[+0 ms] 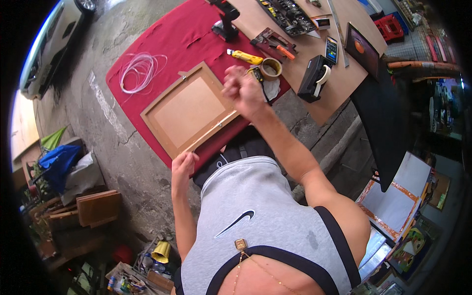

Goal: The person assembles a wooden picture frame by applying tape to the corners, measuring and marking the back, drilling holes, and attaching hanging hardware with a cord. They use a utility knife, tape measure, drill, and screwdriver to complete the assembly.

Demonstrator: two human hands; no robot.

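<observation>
A wooden picture frame [189,109] lies back side up on a red cloth [147,39], with a small metal hanger [184,75] on its far edge and another [220,125] on its near edge. My left hand [183,166] is at the frame's near left corner, its fingertips pinched together. Above the frame's right end, my right hand [244,92] is raised with curled, slightly blurred fingers; whatever they hold is too small to make out. A pale streak runs along the near edge, perhaps a cord or a glint. Clear cord [139,73] lies coiled at the left.
Right of the frame are a yellow utility knife [246,57], a tape roll [271,69] and a tape measure [255,73]. Farther off stand a cordless drill [225,24], orange-handled tool [285,52], black tape dispenser [314,78], phone [331,49] and dark framed picture [363,49].
</observation>
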